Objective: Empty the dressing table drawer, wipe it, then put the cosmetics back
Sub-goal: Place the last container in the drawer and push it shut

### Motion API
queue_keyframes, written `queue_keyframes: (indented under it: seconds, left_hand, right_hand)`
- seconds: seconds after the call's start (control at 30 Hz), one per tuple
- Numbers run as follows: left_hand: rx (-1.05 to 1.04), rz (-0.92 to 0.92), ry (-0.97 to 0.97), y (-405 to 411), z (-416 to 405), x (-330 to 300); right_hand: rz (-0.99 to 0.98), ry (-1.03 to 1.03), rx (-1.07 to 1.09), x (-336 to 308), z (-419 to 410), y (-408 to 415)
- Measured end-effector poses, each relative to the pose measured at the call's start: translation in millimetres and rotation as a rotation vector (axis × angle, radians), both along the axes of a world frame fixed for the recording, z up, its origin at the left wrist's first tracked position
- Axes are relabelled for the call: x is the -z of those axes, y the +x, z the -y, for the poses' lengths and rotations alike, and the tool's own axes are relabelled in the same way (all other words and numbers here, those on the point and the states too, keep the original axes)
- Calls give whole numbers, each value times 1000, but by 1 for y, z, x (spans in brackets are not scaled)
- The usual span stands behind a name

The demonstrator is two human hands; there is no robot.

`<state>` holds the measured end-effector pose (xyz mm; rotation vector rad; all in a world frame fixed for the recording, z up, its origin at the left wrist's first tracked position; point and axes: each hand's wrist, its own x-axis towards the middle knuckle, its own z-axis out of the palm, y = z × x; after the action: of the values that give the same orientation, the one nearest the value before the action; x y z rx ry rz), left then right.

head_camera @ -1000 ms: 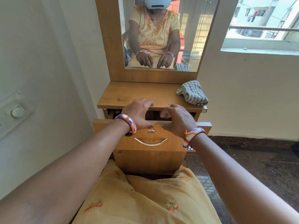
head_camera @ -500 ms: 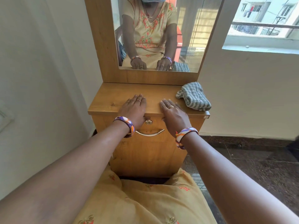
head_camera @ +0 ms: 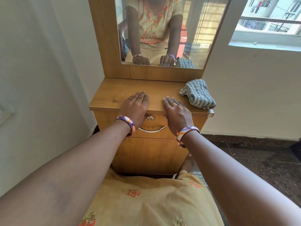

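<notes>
Wood-grain dressing table (head_camera: pixel 114 97) top: left hand (head_camera: pixel 134 106), right hand (head_camera: pixel 176 112) flat, fingers straight; drawer (head_camera: pixel 164 132) closed, striped cloth (head_camera: pixel 197 94) beside.

The wooden dressing table (head_camera: pixel 114 97) stands against the wall, its drawer (head_camera: pixel 153 128) shut beneath the top. On the top, a grey striped cloth (head_camera: pixel 197 94) lies crumpled at the right end, reaching the front edge. Left of the cloth, the right hand (head_camera: pixel 176 111) and, further left, the left hand (head_camera: pixel 135 106) rest flat, fingers straight.

Two hands (head_camera: pixel 135 106) (head_camera: pixel 176 111), two bangles (head_camera: pixel 127 123) (head_camera: pixel 184 132), one cloth (head_camera: pixel 197 94), one drawer (head_camera: pixel 154 126), one mirror (head_camera: pixel 195 30).
</notes>
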<state>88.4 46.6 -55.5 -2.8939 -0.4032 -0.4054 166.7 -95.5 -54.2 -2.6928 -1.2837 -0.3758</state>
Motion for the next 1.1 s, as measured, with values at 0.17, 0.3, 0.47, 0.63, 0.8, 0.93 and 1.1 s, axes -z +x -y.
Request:
queue_keyframes:
  seconds: [0.17, 0.3, 0.47, 0.63, 0.8, 0.93, 1.1]
  left_hand:
    - [-18, 2, -18, 0, 3, -2]
    - [-38, 37, -41, 0, 7, 0]
    - [-107, 85, -108, 0, 16, 3]
    - [-102, 116, -144, -8, 21, 3]
    - [-103, 23, -93, -8, 22, -5]
    - [-122, -28, -22, -2, 25, -10]
    - [-115, -29, -10, -4, 24, -9]
  right_hand:
    - [-23, -3, 9, -1, 0, -1]
    - [-43, 35, 33, 2, -2, -4]
    - [-43, 61, 64, 3, -5, -9]
    - [-41, 50, 82, 1, -7, -14]
    - [-41, 2, 77, -3, -6, -16]
    - [-17, -13, 79, -3, -8, -16]
    - [35, -15, 79, 6, -5, -17]
